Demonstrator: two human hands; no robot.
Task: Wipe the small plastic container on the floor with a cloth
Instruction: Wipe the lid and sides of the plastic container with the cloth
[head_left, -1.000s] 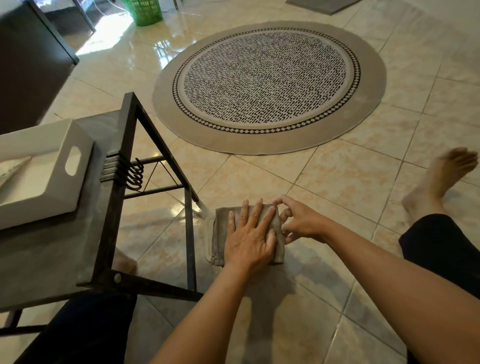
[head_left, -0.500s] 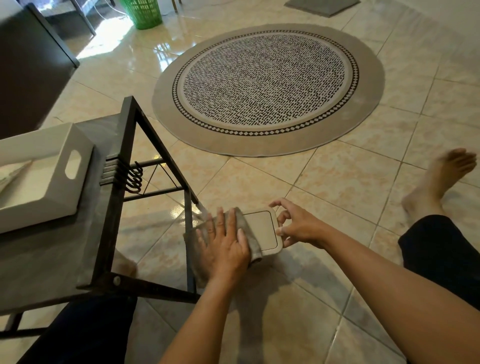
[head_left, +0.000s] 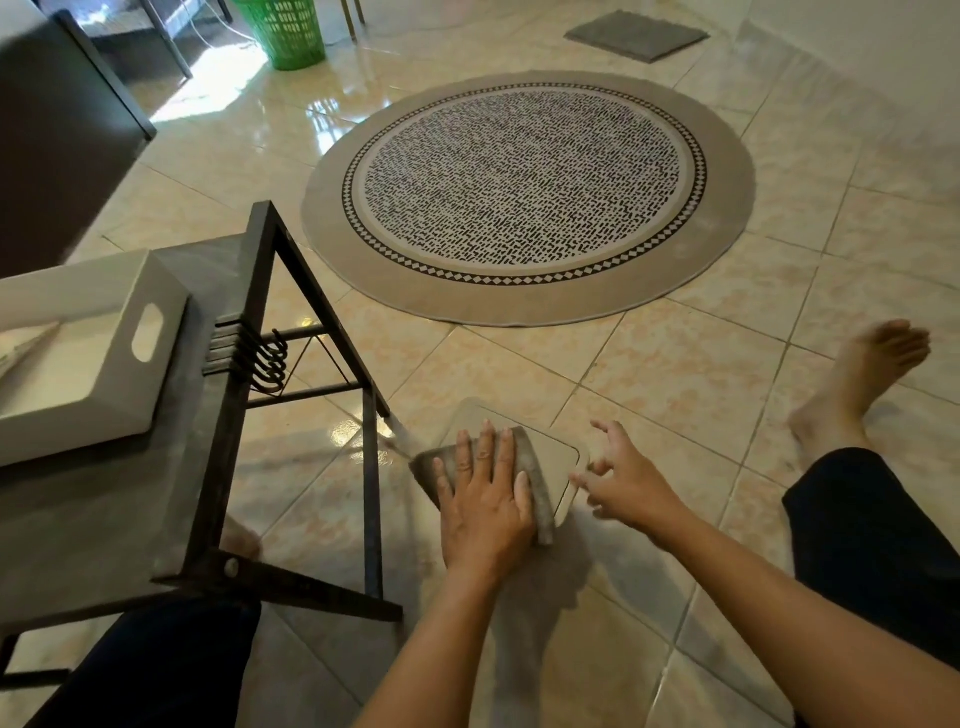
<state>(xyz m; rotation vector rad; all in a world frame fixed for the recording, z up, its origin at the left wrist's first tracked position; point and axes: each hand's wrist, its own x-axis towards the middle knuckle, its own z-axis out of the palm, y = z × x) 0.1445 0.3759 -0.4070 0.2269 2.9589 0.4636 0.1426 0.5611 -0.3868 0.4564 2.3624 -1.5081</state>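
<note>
I had the left hand (head_left: 485, 501) pressed flat, fingers spread, on the grey cloth (head_left: 527, 467), which lay over the near-left part of the small plastic container (head_left: 550, 457). The container sat lid-up on the tiled floor (head_left: 675, 384), just beside the front leg of the black metal side table (head_left: 223, 426), well short of the round patterned rug (head_left: 527, 195). My right hand (head_left: 626, 480) was at the container's right edge with its fingers splayed wide, holding nothing; I could not tell whether the fingertips touched the rim
</note>
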